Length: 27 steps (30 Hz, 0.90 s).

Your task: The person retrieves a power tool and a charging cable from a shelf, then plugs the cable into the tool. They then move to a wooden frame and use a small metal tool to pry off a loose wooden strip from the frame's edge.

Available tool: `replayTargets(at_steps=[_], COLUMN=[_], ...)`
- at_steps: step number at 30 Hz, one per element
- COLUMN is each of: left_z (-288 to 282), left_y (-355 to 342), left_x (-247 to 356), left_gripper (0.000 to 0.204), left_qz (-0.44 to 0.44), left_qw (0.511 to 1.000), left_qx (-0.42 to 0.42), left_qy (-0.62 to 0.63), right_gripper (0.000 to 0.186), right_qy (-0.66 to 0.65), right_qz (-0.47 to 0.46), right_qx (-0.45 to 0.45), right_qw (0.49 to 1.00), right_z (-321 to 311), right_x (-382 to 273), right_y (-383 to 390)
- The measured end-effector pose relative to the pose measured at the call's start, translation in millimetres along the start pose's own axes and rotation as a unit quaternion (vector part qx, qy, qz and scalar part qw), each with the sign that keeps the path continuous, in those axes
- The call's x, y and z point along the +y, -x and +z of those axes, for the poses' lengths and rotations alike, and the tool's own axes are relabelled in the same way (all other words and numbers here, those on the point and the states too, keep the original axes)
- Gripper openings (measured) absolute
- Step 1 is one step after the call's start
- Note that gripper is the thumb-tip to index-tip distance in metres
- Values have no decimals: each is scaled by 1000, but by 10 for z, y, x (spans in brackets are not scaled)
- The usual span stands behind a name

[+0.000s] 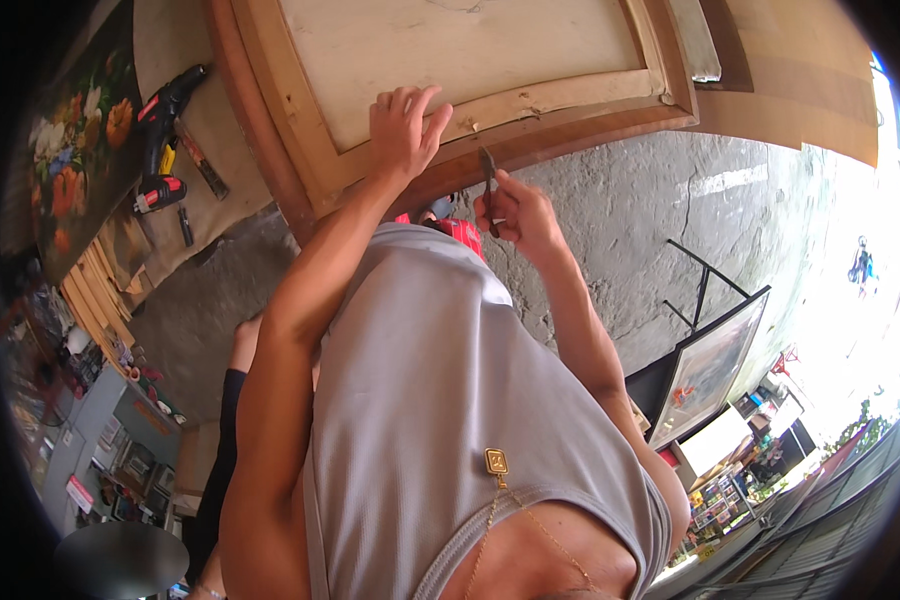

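Fingers of left hand press the wooden frame edge; right hand grips a thin tool just below.

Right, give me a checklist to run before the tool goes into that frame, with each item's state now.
1. Left hand pressing on the wooden frame: ok.
2. Right hand gripping the thin metal tool: ok.
3. Tool tip at the frame's edge: ok.
4. Left fingers clear of the tool's path: ok, apart.
5. Frame supported underneath: cannot tell.
6. Cordless drill out of the way: ok.
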<state>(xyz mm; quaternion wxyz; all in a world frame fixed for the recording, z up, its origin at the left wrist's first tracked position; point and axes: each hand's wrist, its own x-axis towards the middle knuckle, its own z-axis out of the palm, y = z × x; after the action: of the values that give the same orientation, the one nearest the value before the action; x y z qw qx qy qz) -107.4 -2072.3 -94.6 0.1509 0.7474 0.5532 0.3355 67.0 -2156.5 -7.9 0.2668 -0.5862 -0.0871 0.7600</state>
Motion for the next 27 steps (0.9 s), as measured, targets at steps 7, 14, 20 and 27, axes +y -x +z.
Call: replayTargets(at_steps=[7,14,20,27], left_z=[70,-9,97,480], left_y=[67,-283,-446,-571], left_x=[521,434,299,200], left_gripper=[47,45,35,39], left_qz=[-223,-434,-413,-321], left_qw=[851,711,628,756], left_qx=[-169,-135,-170,-199], left_qy=[444,536,637,535], right_gripper=[49,40,49,51], right_qy=[32,36,-45,-43], right_qz=[-37,-49,1,79], right_qx=[-63,-16,36,25], right_qw=[997,998,998,996], right_z=[42,-119,-479,-641], right_x=[12,-132,-403,-596], right_y=[80,51,-314,-499])
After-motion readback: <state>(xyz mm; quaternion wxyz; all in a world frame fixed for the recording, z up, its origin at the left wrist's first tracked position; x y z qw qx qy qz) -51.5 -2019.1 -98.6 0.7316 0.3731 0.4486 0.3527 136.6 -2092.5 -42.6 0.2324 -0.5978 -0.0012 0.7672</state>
